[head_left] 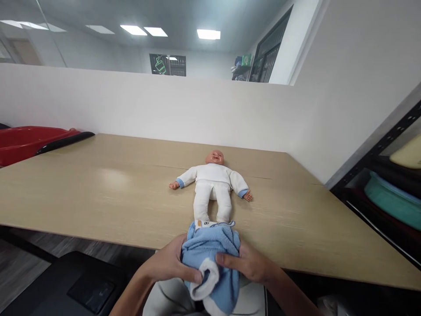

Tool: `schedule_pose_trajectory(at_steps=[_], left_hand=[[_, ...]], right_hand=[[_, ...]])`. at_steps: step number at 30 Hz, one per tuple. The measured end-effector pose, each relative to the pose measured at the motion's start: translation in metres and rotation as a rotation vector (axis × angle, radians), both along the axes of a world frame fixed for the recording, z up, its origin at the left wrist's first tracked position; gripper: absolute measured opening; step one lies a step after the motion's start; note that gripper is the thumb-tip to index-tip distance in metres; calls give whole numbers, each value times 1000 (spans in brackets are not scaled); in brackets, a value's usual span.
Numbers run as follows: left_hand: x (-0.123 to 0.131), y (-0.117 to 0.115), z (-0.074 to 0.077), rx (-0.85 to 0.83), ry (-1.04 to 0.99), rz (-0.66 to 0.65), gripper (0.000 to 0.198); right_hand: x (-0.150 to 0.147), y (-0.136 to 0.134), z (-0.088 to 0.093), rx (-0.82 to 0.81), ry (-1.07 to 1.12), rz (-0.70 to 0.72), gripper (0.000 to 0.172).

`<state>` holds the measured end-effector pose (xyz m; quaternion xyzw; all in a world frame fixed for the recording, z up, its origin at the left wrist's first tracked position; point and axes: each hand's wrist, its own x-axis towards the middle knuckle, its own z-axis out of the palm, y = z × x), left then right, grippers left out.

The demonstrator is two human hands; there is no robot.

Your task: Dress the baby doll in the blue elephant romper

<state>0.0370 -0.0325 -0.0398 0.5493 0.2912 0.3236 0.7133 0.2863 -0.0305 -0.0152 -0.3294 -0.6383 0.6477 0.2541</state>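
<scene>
A baby doll (212,184) in white clothes with blue cuffs lies on its back on the wooden table (98,193), head away from me, arms spread. At the table's near edge, over the doll's feet, I hold a bunched light-blue fleece garment (212,250) with a white lining. My left hand (171,263) grips its left side with fingers curled round the cloth. My right hand (248,263) pinches its right side, thumb across the front. The doll's feet are hidden behind the garment.
A red plastic tub (23,142) with a black rim sits at the far left. A white partition wall (164,105) backs the table. At the right a black metal rack (388,175) holds teal and yellow tubs. A dark chair (82,285) is below left.
</scene>
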Motion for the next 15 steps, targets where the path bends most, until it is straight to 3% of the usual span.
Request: schedule_pose_trajectory(at_steps=[3,6,9,11,15], left_hand=[[-3,-5,-2,-101,84,133,57],[-4,-8,-8,-189,-60,186,51],[-3,-9,-11,-241,-163,188,42],[-3,-8,-10,-226,-122,213,35],[-3,-5,-2,-60,139,235,40]], right_hand=[[-9,-4,-7,-167,50,-152,60],[-19,-4,-7,-257,123,-205,57],[-28,-2,2,-156,133,-108,60],[-32,-2,8,-40,33,-107,61],[-41,0,8,258,-282,-400,31]])
